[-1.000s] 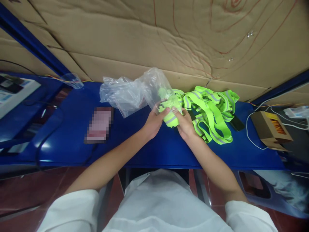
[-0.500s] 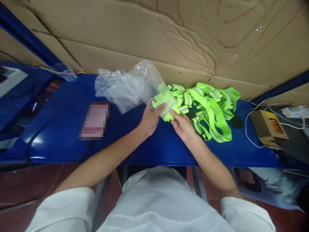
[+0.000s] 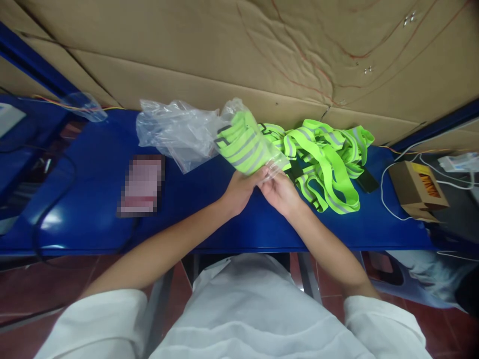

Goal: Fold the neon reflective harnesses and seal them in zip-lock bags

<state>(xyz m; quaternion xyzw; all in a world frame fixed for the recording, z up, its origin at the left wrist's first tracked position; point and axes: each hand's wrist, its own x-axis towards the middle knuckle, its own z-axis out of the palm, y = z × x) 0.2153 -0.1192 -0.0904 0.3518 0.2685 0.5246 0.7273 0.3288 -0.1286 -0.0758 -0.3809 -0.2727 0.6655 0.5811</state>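
Observation:
A folded neon-green reflective strap bundle (image 3: pixel 245 143) sits inside a clear plastic bag (image 3: pixel 234 112), held above the blue table (image 3: pixel 209 209). My left hand (image 3: pixel 239 188) and my right hand (image 3: pixel 279 192) meet at the bag's open lower end, fingers pinched on the plastic edge. A loose heap of the same green straps (image 3: pixel 325 154) lies just right of my hands.
More empty clear bags (image 3: pixel 175 132) lie to the left at the back. A blurred flat card or phone (image 3: pixel 141 185) rests left of my hands. A small brown cardboard box (image 3: pixel 417 192) and white cable (image 3: pixel 389 209) sit at the right. Cardboard sheets (image 3: pixel 239 50) form the back wall.
The folded strap bundle has slid fully into the clear bag, and both hands have shifted to the bag's open end.

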